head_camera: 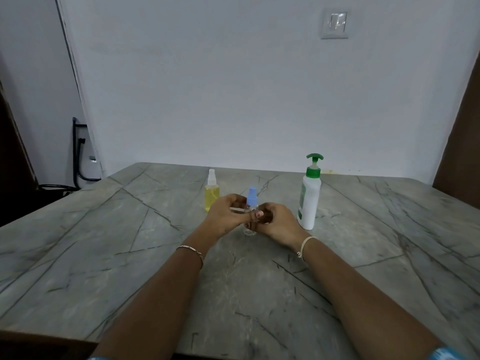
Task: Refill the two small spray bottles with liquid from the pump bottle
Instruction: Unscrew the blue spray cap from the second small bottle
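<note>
Holding the blue-capped spray bottle (251, 201) between both hands, I have it upright near the middle of the table (109, 255), somewhat closer to the far edge than to the near one. My left hand (225, 214) curls round its clear body from the left, with the thumb laid across the front. My right hand (275, 222) closes on it from the right, its fingertips bent in against the same clear part and meeting my left thumb. Neither hand is on the blue cap, which stands free above my fingers. The base of the bottle shows below my hands, but I cannot tell whether it rests on the table or hangs just above it. The clear body looks empty or nearly so.

The yellow spray bottle (212, 197) stands upright just beyond my left hand, toward the far edge, filled with yellow liquid under a pale sprayer. The pump bottle (309, 203), white with a green pump head, stands upright to the right of my right hand, near it but apart.

A thin bracelet (192, 252) sits on my left wrist and a pale band (306, 246) on my right. A wall switch (334, 23) is set high on the wall beyond the far edge.
</note>
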